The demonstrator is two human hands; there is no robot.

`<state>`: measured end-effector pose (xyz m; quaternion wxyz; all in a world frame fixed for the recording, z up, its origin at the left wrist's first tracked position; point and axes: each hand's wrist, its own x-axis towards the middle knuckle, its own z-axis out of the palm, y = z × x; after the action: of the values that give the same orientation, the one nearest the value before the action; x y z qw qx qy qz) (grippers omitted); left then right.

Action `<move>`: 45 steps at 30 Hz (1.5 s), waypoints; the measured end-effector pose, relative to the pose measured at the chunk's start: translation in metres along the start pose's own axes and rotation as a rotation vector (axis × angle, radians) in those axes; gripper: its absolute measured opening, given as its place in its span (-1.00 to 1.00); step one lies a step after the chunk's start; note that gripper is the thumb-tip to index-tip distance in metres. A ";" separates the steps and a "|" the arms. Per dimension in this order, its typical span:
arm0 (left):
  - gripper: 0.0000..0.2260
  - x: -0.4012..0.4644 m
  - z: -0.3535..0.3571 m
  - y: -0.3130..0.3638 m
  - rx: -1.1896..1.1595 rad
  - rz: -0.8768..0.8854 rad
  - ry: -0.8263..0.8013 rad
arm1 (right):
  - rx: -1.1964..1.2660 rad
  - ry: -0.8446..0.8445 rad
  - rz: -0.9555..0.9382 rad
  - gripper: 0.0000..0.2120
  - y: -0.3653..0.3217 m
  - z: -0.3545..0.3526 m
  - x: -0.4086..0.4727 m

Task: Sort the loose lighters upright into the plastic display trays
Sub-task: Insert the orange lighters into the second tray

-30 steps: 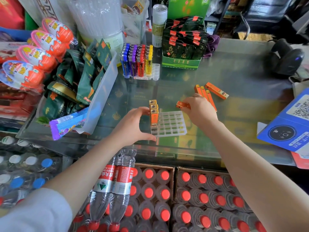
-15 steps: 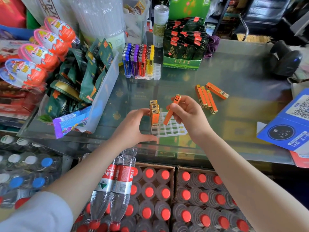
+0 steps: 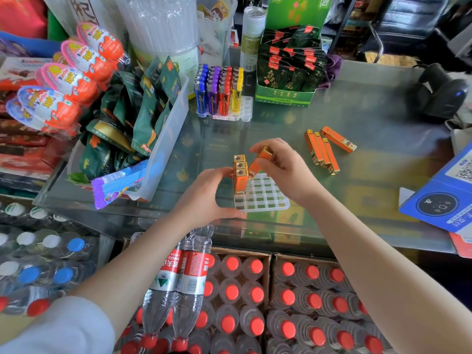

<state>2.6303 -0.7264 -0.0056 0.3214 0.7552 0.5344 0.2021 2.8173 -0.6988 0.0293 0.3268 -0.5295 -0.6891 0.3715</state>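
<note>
A clear gridded display tray (image 3: 265,198) lies on the glass counter in front of me. Three orange lighters (image 3: 240,175) stand upright in its left column. My left hand (image 3: 207,198) holds the tray's left side, thumb at the near corner and fingers by the standing lighters. My right hand (image 3: 283,164) pinches another orange lighter (image 3: 259,160), tilted, with its lower end over the tray's far cells. Several loose orange lighters (image 3: 324,152) lie flat to the right. A second tray (image 3: 246,108) farther back carries blue, purple, red and yellow lighters (image 3: 217,93).
A clear bin of green snack packets (image 3: 138,116) stands at left, a green box of sachets (image 3: 286,93) at the back, a black scanner (image 3: 439,95) far right, a blue card stand (image 3: 444,198) near right. Bottled water crates (image 3: 255,302) sit below the counter edge.
My right hand picked one orange lighter off the counter, lifted it and brought it leftward over the tray, beside the standing lighters. My left hand kept its hold on the tray.
</note>
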 end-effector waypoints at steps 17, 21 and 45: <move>-0.30 0.003 0.001 -0.001 0.013 -0.006 -0.013 | 0.474 0.022 0.174 -0.79 -0.005 -0.007 0.000; -0.31 0.003 0.001 -0.001 0.016 0.002 -0.008 | 0.352 0.022 0.163 -0.85 -0.006 -0.007 0.001; -0.30 0.002 -0.001 0.003 0.007 -0.029 -0.022 | 0.026 0.151 -0.007 -0.86 0.002 -0.011 -0.009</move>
<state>2.6329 -0.7252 -0.0030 0.3278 0.7506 0.5424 0.1871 2.8293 -0.7057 0.0325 0.3862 -0.5493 -0.6593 0.3383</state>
